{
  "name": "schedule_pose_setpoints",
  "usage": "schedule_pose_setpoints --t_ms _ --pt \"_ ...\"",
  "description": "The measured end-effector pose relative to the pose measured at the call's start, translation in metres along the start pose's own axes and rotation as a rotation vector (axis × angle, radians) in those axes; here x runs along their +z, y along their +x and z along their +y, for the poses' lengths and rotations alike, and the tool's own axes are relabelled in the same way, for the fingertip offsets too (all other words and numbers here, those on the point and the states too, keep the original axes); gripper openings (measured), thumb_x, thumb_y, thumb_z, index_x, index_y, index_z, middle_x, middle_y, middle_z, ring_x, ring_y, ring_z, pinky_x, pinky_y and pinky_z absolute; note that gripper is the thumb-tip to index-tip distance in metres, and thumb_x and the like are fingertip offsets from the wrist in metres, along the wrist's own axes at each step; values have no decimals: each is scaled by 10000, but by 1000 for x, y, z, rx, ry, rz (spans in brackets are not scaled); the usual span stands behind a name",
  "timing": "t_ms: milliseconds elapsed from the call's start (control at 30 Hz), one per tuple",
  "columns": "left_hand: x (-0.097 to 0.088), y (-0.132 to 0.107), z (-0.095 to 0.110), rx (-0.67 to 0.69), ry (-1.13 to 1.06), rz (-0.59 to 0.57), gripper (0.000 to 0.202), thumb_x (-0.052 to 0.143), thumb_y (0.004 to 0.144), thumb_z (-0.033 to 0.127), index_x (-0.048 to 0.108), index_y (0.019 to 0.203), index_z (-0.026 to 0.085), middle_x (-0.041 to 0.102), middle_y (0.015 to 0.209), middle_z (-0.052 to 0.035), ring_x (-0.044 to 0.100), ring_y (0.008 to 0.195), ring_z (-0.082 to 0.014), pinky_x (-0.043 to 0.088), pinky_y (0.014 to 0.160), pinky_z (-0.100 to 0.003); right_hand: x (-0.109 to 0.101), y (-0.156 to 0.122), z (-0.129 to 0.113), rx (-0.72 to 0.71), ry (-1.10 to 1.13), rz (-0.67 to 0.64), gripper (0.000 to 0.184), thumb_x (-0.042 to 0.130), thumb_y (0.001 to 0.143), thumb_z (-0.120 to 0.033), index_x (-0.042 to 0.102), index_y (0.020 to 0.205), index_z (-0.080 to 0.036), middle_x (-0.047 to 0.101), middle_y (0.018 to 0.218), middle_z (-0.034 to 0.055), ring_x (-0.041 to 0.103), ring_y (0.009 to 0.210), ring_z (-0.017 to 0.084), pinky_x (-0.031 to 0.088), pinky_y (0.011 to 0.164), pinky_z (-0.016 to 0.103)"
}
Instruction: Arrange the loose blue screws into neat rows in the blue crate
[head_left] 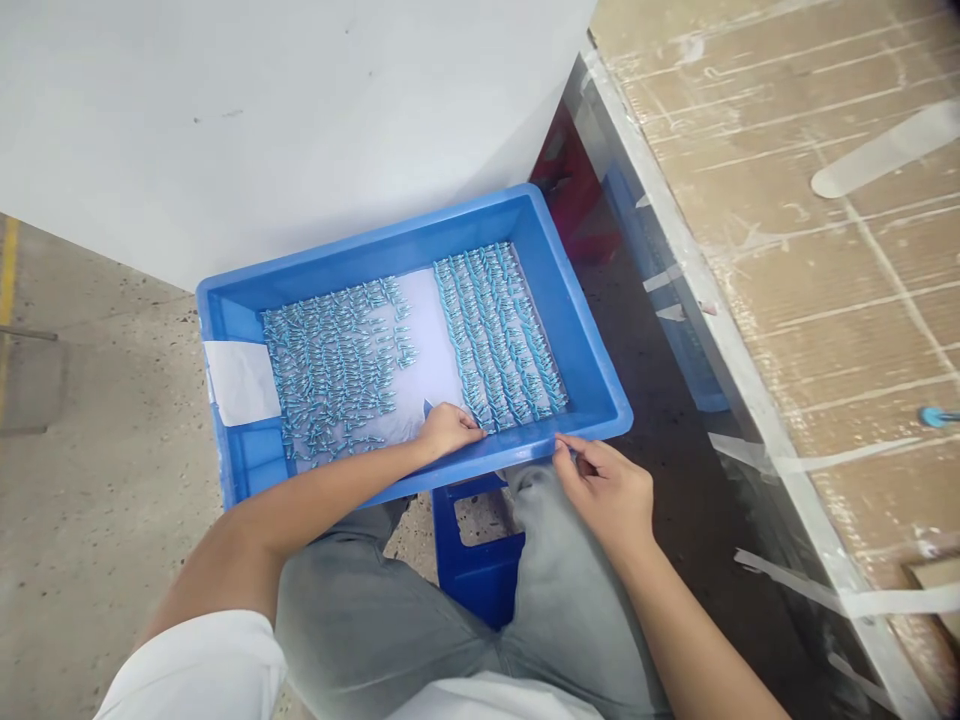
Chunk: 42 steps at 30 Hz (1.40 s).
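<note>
A blue plastic bin (pixel 360 250) stands in front of me, lined with a white sheet (pixel 424 330). Small teal-and-silver pieces (pixel 495 330) lie on the sheet in neat rows at the right, and more small pieces (pixel 330 360) cover the left part less evenly. My left hand (pixel 450 432) reaches over the near wall into the bin, fingers closed at the near end of the right rows. Just outside the bin's near right corner, my right hand (pixel 607 485) has thumb and forefinger pinched together by the rim. Whatever either hand holds is too small or hidden to make out.
A blue stool (pixel 476 575) shows beneath the bin, between my knees. To the right is a table covered with taped cardboard (pixel 787 200), with loose tape strips along its edge. A white panel (pixel 285 120) rises behind the bin. A white paper label (pixel 241 383) hangs over the bin's left wall.
</note>
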<state>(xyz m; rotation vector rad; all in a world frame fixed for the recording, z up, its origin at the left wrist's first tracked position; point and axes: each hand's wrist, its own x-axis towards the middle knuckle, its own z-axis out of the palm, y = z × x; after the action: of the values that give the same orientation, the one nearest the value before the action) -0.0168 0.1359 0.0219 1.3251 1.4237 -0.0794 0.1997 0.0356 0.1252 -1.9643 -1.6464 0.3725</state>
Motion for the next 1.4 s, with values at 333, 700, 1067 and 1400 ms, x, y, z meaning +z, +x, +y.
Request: schedule_pose_setpoints --t_ms 333,700,1067,1400 --pt "-1 -5 3 35 -18 33 240 801 691 388 791 824 189 716 705 3 617 641 -129 455 617 -243 0 0 4 52 -41 -55 346 534 940 -434 786 961 -197 586 593 -14 556 563 105 403 573 228" --pt "-2 2 -2 48 -50 -7 243 818 653 391 784 788 192 677 642 24 572 588 -113 406 570 -242 1 2 3 53 -64 -83 342 529 944 -438 787 968 -215 614 617 -16 575 573 103 392 575 224" --pt "-2 1 -5 41 -91 -26 251 798 672 386 785 819 183 663 625 27 540 560 -105 383 550 -238 0 2 5 104 -81 -133 376 503 945 -471 785 999 -228 632 638 -3 590 601 118 397 593 229" --pt "-6 -7 2 60 -54 11 261 792 684 410 745 776 170 648 630 27 542 569 -104 368 542 -237 0 3 5 96 -85 -132 366 502 946 -457 784 1004 -231 632 638 -8 588 598 117 388 590 231"
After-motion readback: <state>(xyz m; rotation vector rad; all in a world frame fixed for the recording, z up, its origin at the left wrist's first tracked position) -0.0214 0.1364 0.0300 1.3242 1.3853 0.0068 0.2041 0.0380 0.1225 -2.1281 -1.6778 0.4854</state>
